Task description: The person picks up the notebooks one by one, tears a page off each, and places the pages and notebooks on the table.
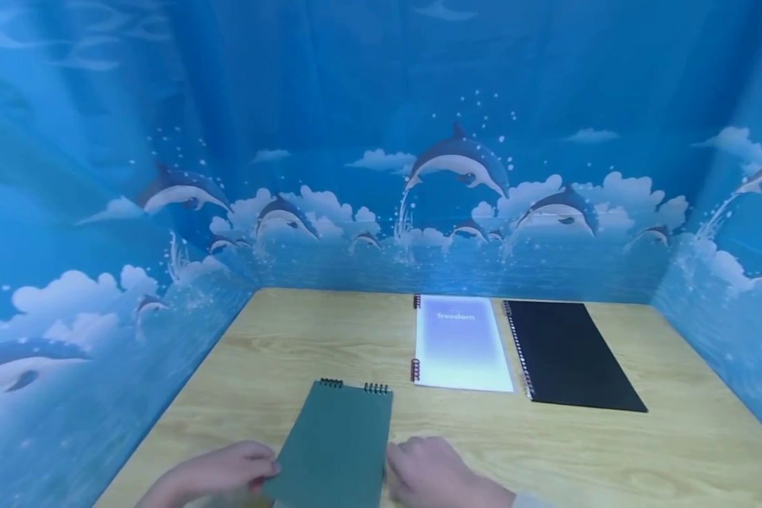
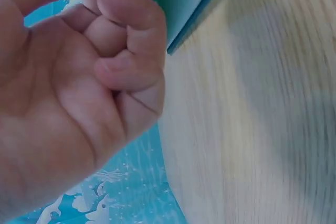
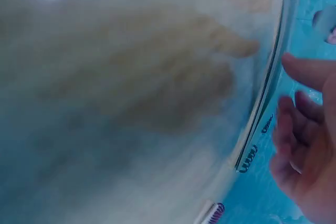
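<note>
A green notebook [image 1: 339, 441] with black spiral rings along its top lies at the front of the table in the head view. By its lower left edge, my left hand [image 1: 228, 469] pinches it between thumb and fingers. The left wrist view shows that hand's other fingers curled into the palm, beside a corner of the notebook [image 2: 194, 9]. My right hand [image 1: 432, 473] is at the notebook's right edge. In the right wrist view, the thumb points at the notebook's side [image 3: 270, 82] with a small gap, and the fingers are loosely bent, holding nothing.
Farther back on the wood-grain table [image 1: 279, 339] lies a white and lilac notebook [image 1: 463, 349] marked "freedom", with red rings. Right of it is a black notebook [image 1: 574, 356] with spiral binding. Blue dolphin-print curtains [image 1: 355, 106] enclose the table at the back and sides.
</note>
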{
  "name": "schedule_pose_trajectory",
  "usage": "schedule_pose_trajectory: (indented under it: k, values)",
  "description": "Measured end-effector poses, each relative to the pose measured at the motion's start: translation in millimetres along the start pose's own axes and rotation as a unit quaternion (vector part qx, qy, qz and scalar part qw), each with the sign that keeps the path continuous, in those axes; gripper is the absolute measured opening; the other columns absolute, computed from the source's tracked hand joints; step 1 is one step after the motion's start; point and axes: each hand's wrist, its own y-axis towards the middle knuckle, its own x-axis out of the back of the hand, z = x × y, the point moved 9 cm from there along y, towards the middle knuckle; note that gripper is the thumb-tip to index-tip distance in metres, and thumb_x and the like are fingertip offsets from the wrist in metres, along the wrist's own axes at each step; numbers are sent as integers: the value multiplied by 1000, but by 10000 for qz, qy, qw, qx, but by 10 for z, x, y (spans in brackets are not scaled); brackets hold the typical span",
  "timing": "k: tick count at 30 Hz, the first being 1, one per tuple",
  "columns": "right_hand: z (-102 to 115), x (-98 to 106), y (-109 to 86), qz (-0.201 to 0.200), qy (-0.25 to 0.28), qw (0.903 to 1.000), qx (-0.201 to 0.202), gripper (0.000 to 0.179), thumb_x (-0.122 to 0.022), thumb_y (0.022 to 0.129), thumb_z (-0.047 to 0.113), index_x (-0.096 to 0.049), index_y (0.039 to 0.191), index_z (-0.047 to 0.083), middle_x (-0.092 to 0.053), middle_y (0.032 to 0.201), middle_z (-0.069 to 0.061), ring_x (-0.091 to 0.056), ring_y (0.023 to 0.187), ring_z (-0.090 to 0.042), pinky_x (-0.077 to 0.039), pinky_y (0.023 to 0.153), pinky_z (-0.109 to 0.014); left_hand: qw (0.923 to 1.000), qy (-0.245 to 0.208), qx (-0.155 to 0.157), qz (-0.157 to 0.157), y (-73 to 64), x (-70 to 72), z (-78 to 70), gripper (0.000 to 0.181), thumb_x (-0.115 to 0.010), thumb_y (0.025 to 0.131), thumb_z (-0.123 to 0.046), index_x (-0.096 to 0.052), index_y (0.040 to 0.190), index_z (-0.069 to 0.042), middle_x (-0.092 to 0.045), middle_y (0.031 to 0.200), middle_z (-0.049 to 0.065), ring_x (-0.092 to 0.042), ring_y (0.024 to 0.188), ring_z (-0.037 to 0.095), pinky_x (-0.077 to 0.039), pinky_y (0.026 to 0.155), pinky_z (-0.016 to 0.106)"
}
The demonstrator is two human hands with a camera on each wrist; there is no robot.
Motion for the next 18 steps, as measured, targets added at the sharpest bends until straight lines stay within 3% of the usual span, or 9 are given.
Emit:
schedule_pose_trajectory:
  k: [4,7,9,13,16,18]
  values:
    - [41,65,63,-191,-879,9959,126,39,-63,81,46,-54,109,19,-59,85,12,-52,67,1,-38,53,-13,9997,-165,-191,8,19,23,-56,44,-39,98,-23,-39,80,17,-43,65,-2,-38,61,9,-35,64,27]
    - [138,125,73,-599,-1404,9873,442,38,-60,85,39,-55,118,19,-63,90,10,-52,64,2,-35,48,-11,9992,-262,-305,-16,19,69,-109,43,-35,100,-24,-35,80,14,-42,67,-2,-37,61,10,-34,61,27]
    - [192,194,65,-1058,-1629,9793,569,32,-61,85,31,-58,114,18,-63,83,10,-47,56,3,-30,43,-10,9989,-283,-358,-79,14,117,-150,42,-33,100,-26,-33,80,11,-41,68,-2,-36,60,10,-33,60,27]
    - [210,336,56,-1688,-1506,9729,471,27,-63,82,23,-62,107,14,-65,76,8,-49,54,3,-34,44,-9,9971,36,-318,-695,12,264,-215,48,-29,101,-34,-42,81,7,-47,73,1,-39,63,11,-33,60,29]
    - [195,405,59,-1923,-1359,9710,414,24,-62,83,20,-63,106,13,-66,75,7,-53,56,1,-38,47,-9,9886,480,-102,-1421,12,374,-216,50,-27,100,-38,-48,85,5,-50,80,3,-44,71,13,-35,63,32]
    - [187,439,56,-2096,-1310,9680,427,23,-62,82,18,-64,105,11,-66,74,7,-54,56,0,-40,48,-10,9827,595,-180,-1742,24,423,-239,48,-26,101,-35,-54,91,2,-55,86,4,-48,77,15,-38,66,33]
